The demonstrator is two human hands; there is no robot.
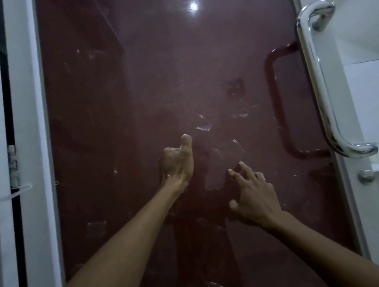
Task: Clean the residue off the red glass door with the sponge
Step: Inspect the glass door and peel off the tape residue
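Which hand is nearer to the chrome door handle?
Right. The right hand is spread near the door's middle, left of the chrome door handle; the left hand is farther left.

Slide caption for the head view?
Both bare hands, left hand and right hand, reach toward smeared dark-red glass door; no sponge visible.

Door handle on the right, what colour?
Shiny silver chrome door handle, clearest in the head view.
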